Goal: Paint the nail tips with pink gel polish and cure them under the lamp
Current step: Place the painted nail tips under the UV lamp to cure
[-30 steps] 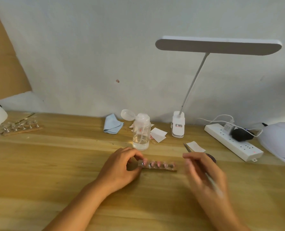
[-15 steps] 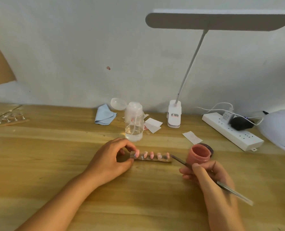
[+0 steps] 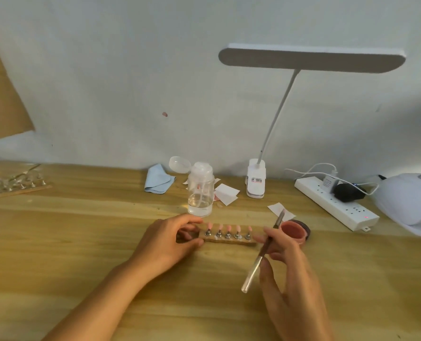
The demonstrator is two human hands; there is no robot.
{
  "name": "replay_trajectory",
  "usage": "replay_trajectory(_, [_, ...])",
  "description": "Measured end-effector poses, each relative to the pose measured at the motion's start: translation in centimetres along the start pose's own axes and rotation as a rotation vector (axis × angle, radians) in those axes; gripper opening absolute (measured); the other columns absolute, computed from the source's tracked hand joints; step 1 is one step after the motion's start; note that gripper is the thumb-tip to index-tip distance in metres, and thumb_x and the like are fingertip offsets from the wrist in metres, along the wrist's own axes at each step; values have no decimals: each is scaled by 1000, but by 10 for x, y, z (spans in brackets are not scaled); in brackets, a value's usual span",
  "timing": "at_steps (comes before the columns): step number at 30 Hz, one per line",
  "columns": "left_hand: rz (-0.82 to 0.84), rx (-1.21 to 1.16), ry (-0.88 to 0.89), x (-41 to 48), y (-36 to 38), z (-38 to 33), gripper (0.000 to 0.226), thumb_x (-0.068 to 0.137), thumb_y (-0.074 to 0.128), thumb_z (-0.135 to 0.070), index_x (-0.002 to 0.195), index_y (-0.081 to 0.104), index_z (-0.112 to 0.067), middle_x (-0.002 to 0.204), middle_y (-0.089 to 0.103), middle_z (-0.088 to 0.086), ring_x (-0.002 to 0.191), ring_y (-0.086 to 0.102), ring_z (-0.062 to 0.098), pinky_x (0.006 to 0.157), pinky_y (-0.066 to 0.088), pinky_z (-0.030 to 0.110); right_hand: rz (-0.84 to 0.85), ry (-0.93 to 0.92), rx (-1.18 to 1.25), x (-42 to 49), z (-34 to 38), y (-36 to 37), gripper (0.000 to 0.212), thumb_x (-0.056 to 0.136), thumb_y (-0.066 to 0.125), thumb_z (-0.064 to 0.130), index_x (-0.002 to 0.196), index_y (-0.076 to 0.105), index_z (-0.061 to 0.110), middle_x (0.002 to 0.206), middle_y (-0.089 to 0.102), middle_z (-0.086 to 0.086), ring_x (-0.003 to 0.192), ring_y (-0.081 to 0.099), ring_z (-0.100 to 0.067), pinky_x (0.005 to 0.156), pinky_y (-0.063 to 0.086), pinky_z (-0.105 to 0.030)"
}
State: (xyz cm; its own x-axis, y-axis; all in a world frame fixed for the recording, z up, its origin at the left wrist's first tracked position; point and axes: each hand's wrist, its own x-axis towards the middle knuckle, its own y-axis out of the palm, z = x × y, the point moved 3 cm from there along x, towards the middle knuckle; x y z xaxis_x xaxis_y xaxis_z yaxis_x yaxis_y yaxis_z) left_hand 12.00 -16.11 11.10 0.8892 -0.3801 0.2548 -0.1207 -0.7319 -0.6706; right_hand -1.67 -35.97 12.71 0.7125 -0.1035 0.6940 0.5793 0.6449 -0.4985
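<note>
A wooden holder strip (image 3: 229,238) lies on the table with several pink nail tips (image 3: 228,228) standing on metal pegs. My left hand (image 3: 166,244) pinches the strip's left end between thumb and fingers. My right hand (image 3: 290,274) holds a thin brush (image 3: 263,252) with a clear handle, bristles pointing up and away, just right of the strip. An open pot of pink gel polish (image 3: 293,231) sits right behind that hand. The white curing lamp (image 3: 408,200) stands at the far right edge.
A clear pump bottle (image 3: 200,193) stands behind the strip, with a blue cloth (image 3: 158,182) and paper squares (image 3: 226,193) near it. A clip desk lamp (image 3: 256,183) and a power strip (image 3: 337,203) line the wall. Another holder strip (image 3: 17,188) lies far left.
My right hand turned the brush from pointing left at the strip to pointing up and away, beside the polish pot. My left hand keeps hold of the strip.
</note>
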Motion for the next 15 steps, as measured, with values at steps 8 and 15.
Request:
replay_trajectory(8, [367, -345, 6, -4, -27, -59, 31, 78, 68, -48, 103, 72, -29, 102, 74, -11, 96, 69, 6, 86, 54, 26, 138, -116, -232, 29, 32, 12, 68, 85, 52, 5, 150, 35, 13, 138, 55, 6, 128, 44, -9, 106, 32, -23])
replay_trajectory(15, [332, -365, -99, -4, -29, -62, 24, 105, 42, -21, 101, 64, -13, 83, 77, -1, 68, 69, 11, 68, 53, 24, 316, -101, -218, 65, 44, 19, 84, 90, 45, 7, 157, 1, 30, 130, 60, 5, 115, 55, -16, 97, 47, -34])
